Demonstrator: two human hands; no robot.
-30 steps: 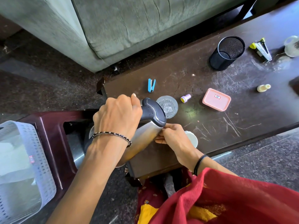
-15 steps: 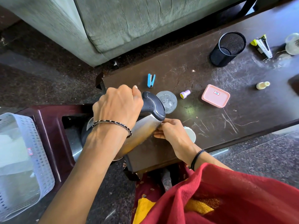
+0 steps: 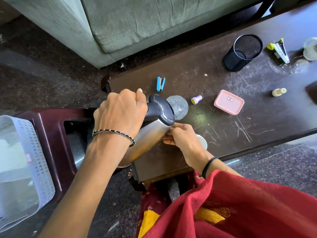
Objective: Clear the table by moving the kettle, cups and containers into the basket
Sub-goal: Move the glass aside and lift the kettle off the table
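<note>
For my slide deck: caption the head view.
Left hand grips the tilted kettle by its handle; right hand holds its body; basket sits left.

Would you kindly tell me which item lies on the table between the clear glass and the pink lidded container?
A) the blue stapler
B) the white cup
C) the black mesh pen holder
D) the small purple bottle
D: the small purple bottle lies on its side on the table, with the clear glass to one side of it and the pink lidded container to the other.

Grey sofa [image 3: 137,23], dark speckled floor [image 3: 42,86]
</note>
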